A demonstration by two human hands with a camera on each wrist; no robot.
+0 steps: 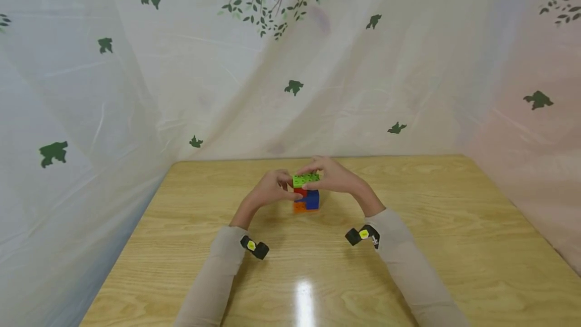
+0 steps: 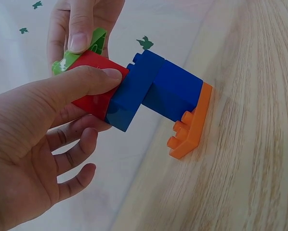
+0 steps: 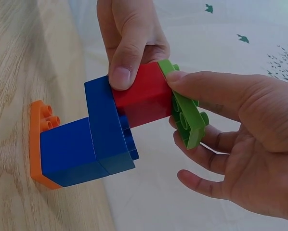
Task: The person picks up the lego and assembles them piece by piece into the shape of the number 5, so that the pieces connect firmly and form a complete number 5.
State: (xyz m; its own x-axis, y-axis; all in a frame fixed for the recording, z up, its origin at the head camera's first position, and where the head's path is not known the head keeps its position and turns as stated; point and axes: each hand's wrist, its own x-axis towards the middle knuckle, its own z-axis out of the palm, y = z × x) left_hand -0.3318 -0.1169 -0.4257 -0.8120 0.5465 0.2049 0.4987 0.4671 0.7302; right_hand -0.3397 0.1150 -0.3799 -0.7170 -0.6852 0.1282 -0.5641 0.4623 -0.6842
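Observation:
A small tower of toy building bricks stands on the table. At its base is a flat orange brick (image 3: 35,139), which carries a blue brick (image 3: 67,151) at one end. A second blue brick (image 3: 105,125) lies across that one and juts past it. The red brick (image 3: 146,91) sits higher, and my left hand (image 1: 272,188) grips it with the thumb flat along its side. On top is a flat green brick (image 1: 305,181), overhanging the red one with part of its hollow underside showing. My right hand (image 1: 335,175) pinches this green brick between thumb and fingers.
The wooden table (image 1: 181,266) ends at a back edge just behind the tower. A pale curtain (image 1: 227,90) printed with leaves and birds hangs behind and at both sides. Each wrist wears a small black camera, the left camera (image 1: 255,247) and the right camera (image 1: 363,235).

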